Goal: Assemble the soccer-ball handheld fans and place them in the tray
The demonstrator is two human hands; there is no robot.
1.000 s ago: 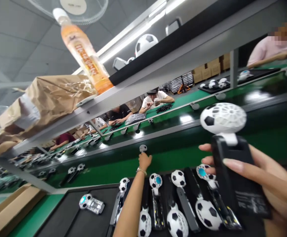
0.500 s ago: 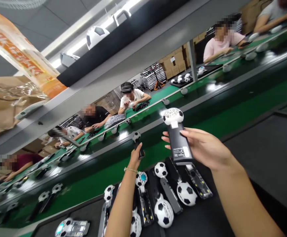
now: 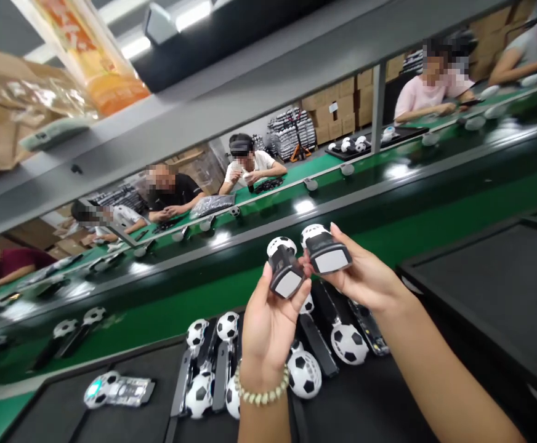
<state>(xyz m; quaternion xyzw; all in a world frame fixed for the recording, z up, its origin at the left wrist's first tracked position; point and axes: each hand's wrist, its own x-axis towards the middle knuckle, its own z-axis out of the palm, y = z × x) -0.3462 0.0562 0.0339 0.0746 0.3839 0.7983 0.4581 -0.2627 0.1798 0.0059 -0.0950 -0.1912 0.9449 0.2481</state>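
Observation:
My left hand (image 3: 271,326), with a beaded bracelet on its wrist, is closed around a soccer-ball-headed handheld fan (image 3: 283,261). My right hand (image 3: 365,271) grips a second such handheld fan (image 3: 326,249) close beside it. Both black handles point towards me, their pale end faces showing, and the ball heads lie beyond. Below my hands, several more soccer-ball fans (image 3: 305,372) lie in rows in a black tray (image 3: 361,406). One fan with a clear handle and a lit blue-green spot (image 3: 118,391) lies apart at the left.
Beyond the tray runs a green conveyor belt (image 3: 157,314) carrying fans (image 3: 65,329). A grey shelf beam (image 3: 204,104) crosses above, with an orange-printed bag (image 3: 97,55) on it. Several co-workers (image 3: 250,166) sit across the line. Another black tray (image 3: 494,277) is at the right.
My left hand has drawn its fan back towards me, next to the right one. Both fans have tipped from showing their sides to showing their handle ends. The view has shifted slightly.

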